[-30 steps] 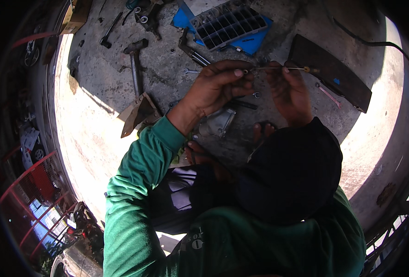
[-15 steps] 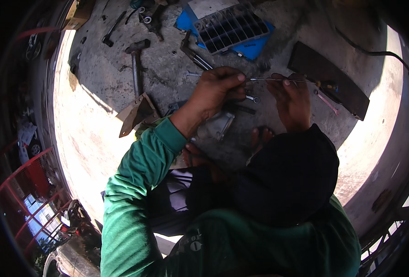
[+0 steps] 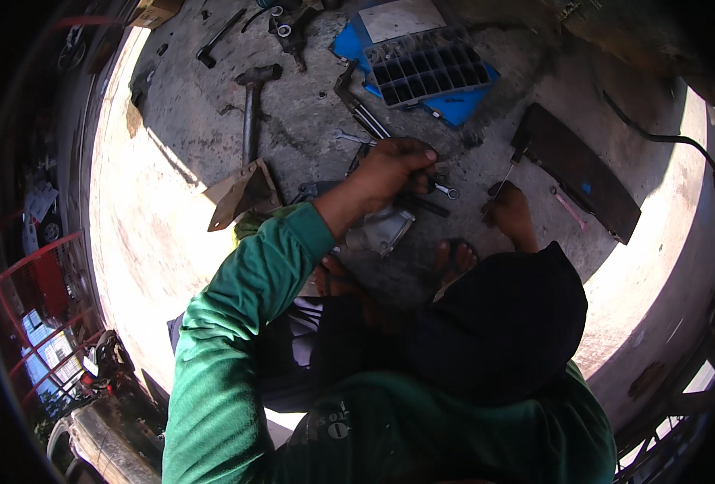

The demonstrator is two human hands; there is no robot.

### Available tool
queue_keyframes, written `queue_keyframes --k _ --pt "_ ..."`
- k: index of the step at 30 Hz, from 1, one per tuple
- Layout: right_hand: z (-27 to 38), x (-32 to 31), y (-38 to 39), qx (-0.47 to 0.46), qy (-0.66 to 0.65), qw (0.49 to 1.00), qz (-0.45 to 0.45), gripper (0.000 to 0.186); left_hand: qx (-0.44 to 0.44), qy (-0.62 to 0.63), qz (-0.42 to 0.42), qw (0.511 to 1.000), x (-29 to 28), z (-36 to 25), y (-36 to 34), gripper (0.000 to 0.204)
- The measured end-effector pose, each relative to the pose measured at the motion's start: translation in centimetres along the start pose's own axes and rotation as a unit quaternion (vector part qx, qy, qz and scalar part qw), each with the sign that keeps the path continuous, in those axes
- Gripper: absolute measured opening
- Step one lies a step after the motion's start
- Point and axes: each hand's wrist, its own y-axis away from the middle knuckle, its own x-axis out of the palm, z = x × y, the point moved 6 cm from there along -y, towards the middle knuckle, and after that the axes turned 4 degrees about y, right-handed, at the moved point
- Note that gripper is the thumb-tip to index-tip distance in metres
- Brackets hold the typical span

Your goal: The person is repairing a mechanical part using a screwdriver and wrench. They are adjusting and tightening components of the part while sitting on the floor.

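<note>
My left hand (image 3: 398, 168) is closed in a pinch above a metal housing (image 3: 389, 234) on the floor; whatever sits between thumb and fingers is too small to make out. Just right of that hand a ring end of a wrench (image 3: 448, 191) shows. My right hand (image 3: 512, 211) is closed round the thin shaft of a screwdriver (image 3: 506, 174), which stands tilted with its dark handle upward, near a long dark panel (image 3: 591, 177). The lower end of the shaft is hidden by the fingers. Another wrench (image 3: 569, 206), pinkish in tone, lies beside the panel.
A hammer (image 3: 251, 121) and a bent metal plate (image 3: 246, 198) lie to the left. Farther off, a compartment box (image 3: 428, 68) rests on a blue case (image 3: 462, 105), beside long-handled tools (image 3: 361, 105). A black cable (image 3: 656, 137) runs at right. My sandalled feet (image 3: 456, 256) are close to the housing.
My right hand has drawn back and closed round the screwdriver shaft. The screwdriver has swung from nearly level to steep, and its tip has left my left hand, which stays pinched.
</note>
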Motion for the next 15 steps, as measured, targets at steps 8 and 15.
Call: queue_keyframes --k 8,15 --pt "6.2 -2.0 2.1 -0.133 0.160 0.968 -0.143 0.031 0.020 -0.086 0.051 0.995 2.1 -0.2 -0.2 0.027" --pt "15.6 0.7 4.7 -0.210 -0.057 0.976 0.027 0.023 0.018 -0.097 0.071 0.993 2.5 -0.3 1.0 0.028"
